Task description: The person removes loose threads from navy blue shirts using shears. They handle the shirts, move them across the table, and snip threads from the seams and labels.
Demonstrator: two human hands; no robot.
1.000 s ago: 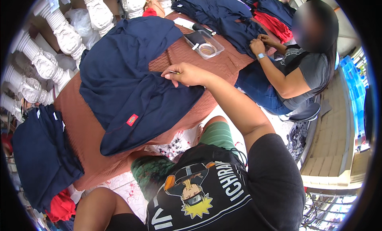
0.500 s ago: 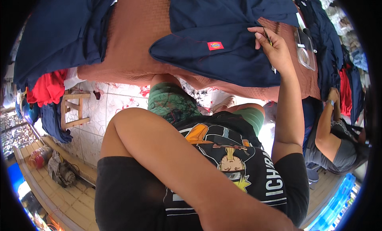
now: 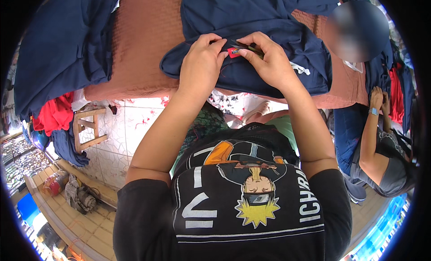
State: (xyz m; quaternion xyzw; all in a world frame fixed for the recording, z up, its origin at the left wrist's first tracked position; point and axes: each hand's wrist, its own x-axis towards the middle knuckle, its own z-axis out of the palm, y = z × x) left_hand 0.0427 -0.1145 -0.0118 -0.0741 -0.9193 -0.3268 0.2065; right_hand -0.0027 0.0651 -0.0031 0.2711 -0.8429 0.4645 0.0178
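Observation:
A navy garment (image 3: 287, 41) lies spread over the table, its rounded end toward my left and a small red label (image 3: 233, 53) on it. My left hand (image 3: 203, 59) is closed at the label's left side, thumb and forefinger pinching the navy cloth. From the right, my right hand (image 3: 268, 59) bends over the label with its fingers closed on small dark thread snips (image 3: 253, 49). The pointed tips of the snips lie just above the label, and their handle is partly hidden by my fingers. A loose red thread hangs near my left fingertips.
The table has a brown quilted cover (image 3: 139, 41). Another navy garment (image 3: 63, 50) hangs over its left edge, above red cloth (image 3: 54, 112) and a wooden stool (image 3: 90, 126). At right, a co-worker's hands (image 3: 377, 98) touch navy cloth. White tags (image 3: 300, 68) lie beside my right wrist.
My left arm has swung from across my body up to the cloth, where the hand now pinches. My right hand has moved left to the label with the snips.

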